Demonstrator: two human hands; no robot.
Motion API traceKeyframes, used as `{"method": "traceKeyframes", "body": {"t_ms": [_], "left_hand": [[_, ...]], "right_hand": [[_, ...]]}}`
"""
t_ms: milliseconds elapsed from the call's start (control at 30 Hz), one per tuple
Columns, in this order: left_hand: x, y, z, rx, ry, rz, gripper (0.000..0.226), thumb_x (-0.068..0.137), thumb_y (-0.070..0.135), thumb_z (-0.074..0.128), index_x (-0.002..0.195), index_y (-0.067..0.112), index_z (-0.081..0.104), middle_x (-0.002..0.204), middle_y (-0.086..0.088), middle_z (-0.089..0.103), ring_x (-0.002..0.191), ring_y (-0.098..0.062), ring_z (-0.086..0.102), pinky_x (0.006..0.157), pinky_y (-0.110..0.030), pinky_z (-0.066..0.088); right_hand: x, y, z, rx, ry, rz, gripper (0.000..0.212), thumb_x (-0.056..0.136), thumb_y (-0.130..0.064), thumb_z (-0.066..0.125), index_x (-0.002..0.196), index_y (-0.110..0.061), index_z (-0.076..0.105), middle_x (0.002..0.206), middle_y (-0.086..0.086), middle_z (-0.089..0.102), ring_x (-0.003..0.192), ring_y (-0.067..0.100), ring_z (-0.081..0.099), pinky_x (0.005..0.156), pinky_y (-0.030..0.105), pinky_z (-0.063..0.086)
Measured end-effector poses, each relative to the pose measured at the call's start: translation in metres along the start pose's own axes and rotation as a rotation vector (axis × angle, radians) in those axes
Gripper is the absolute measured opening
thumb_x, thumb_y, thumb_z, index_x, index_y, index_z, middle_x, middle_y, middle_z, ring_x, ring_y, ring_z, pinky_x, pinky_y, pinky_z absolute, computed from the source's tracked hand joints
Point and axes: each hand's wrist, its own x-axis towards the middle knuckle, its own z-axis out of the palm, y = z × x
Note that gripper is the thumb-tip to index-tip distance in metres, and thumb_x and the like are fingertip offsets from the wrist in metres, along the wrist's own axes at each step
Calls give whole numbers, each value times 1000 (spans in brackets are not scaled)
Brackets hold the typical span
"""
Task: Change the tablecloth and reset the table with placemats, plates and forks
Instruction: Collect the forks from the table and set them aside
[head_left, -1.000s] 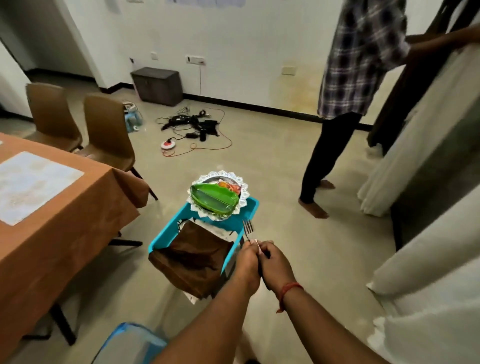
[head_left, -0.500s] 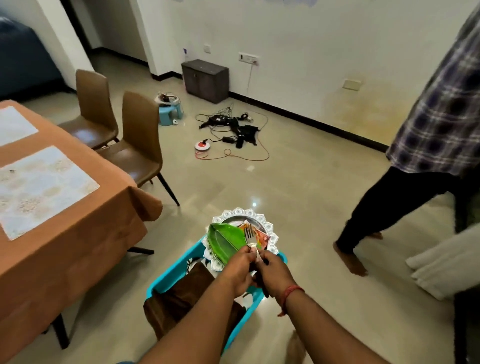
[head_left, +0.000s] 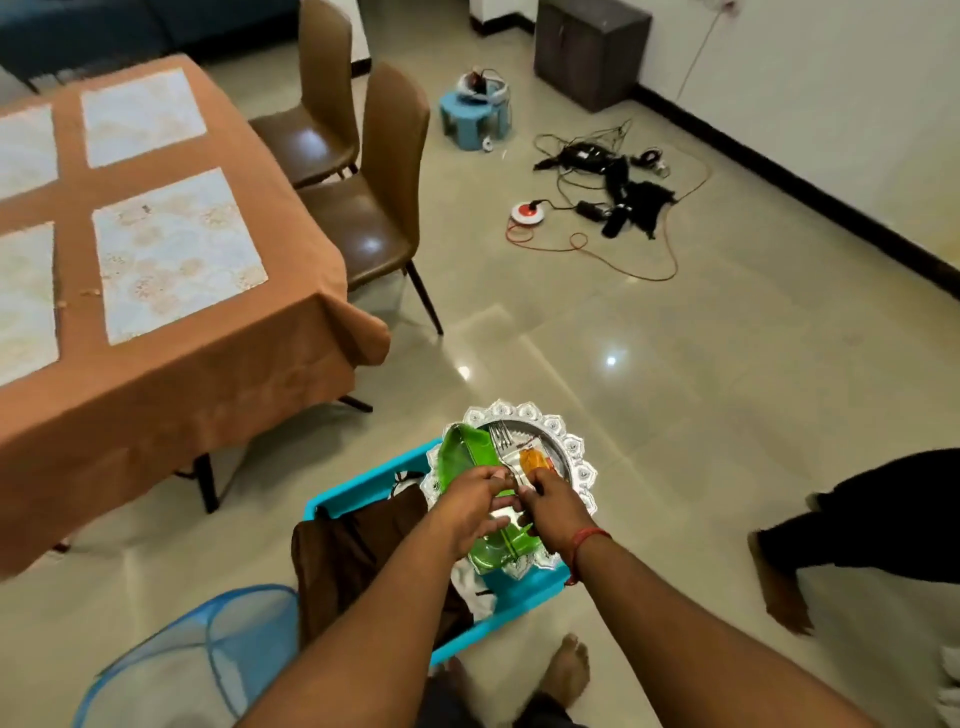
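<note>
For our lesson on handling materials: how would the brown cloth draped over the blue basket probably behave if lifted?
The brown cloth sags over the blue basket rim in folds, so it is probably floppy. It would likely hang and trail when lifted, needing both hands or gathering.

A: Item one, forks (head_left: 503, 446)?
B: Bright metal, polished, catching the light.

A: The scalloped plate (head_left: 563, 435)?
B: Silvery, shiny, with an embossed rim; whether metal or foil-faced cannot be told.

A: The green plate (head_left: 460, 456) on it?
B: Glossy and smooth, looks like plastic.

A: The basket (head_left: 358, 496)?
B: Turquoise plastic, smooth, semi-matt.

A: The brown cloth (head_left: 353, 556) in it?
B: Dark woven fabric, matt, creased.

A: The tablecloth (head_left: 218, 384)?
B: Rust-orange cloth, matt, softly folded at the corner.

A: Placemats (head_left: 176, 254)?
B: Pale, flat, patterned, with a faint sheen.

A: Chairs (head_left: 374, 228)?
B: Brown leather-like covering, glossy on the seats.

A: Floor (head_left: 675, 415)?
B: Polished tile, mirror-bright.

A: Hamper (head_left: 197, 654)?
B: Blue mesh, sheer.
</note>
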Motion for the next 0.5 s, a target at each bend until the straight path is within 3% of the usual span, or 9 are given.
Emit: {"method": "traceKeyframes", "body": {"t_ms": [133, 267, 367, 433, 500], "left_hand": [[11, -4, -13, -16, 33, -10, 23, 105, 18, 49, 126, 19, 58, 128, 2, 65, 115, -16, 61, 97, -38, 49], [34, -1, -32, 22, 105, -1, 22, 103, 22, 54, 124, 22, 57, 132, 1, 60, 117, -15, 56, 97, -37, 45], [52, -7, -38, 34, 135, -8, 29, 103, 25, 54, 131, 21, 55, 130, 0, 59, 116, -15, 54, 98, -37, 42], [57, -15, -41, 37, 150, -25, 19, 102, 26, 56, 121, 25, 58, 127, 1, 59, 115, -15, 54, 102, -39, 44], [61, -23, -44, 30, 168, -56, 10, 101, 26, 57, 111, 28, 57, 125, 2, 59, 114, -15, 55, 105, -42, 44]], "right_hand": [[19, 8, -4, -13, -39, 51, 7, 102, -15, 46, 98, -14, 51, 81, 8, 60, 63, 17, 53, 55, 26, 42], [41, 12, -6, -41, 2, 82, 7, 100, -10, 47, 99, -7, 53, 79, 9, 60, 62, 19, 53, 57, 31, 42], [60, 25, -12, -86, 66, 136, 12, 96, -10, 48, 89, -12, 57, 77, 10, 63, 62, 24, 58, 64, 43, 53], [74, 36, -17, -145, 99, 160, 18, 92, -11, 49, 77, -20, 56, 83, 13, 67, 74, 31, 65, 74, 47, 57], [80, 37, -20, -187, 132, 184, 19, 90, -10, 49, 80, -23, 57, 97, 16, 69, 91, 34, 66, 78, 38, 53]]}}
